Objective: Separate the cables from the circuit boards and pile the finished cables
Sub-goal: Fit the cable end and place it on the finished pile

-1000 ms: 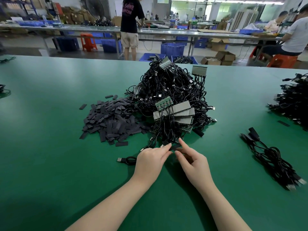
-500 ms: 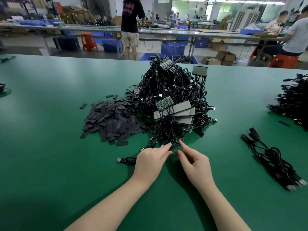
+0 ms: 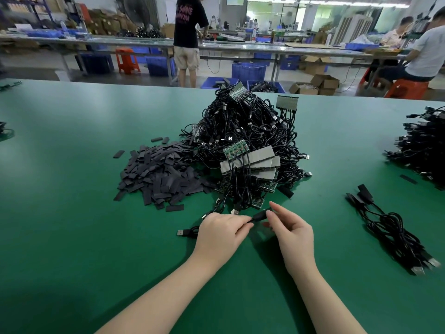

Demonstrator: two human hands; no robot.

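Just in front of the tangled heap (image 3: 243,141) on the green desk (image 3: 72,213), my left hand (image 3: 220,231) and right hand (image 3: 292,233) each pinch an end of a black connector sleeve (image 3: 260,216). It looks light and probably rigid, its cable limp, so I'd grip the moulded body, not the wire.

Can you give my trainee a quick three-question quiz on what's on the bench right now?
1. True or false: both hands pinch the same small black piece in front of the big tangle of cables and boards.
2. Which side of the tangle holds the heap of flat dark strips? A) the person's left B) the person's right C) behind it
3. Fill in: the small bundle of separated cables lies on the green table to the person's ____.

Key:
1. True: the left hand and right hand meet on the black piece.
2. A
3. right
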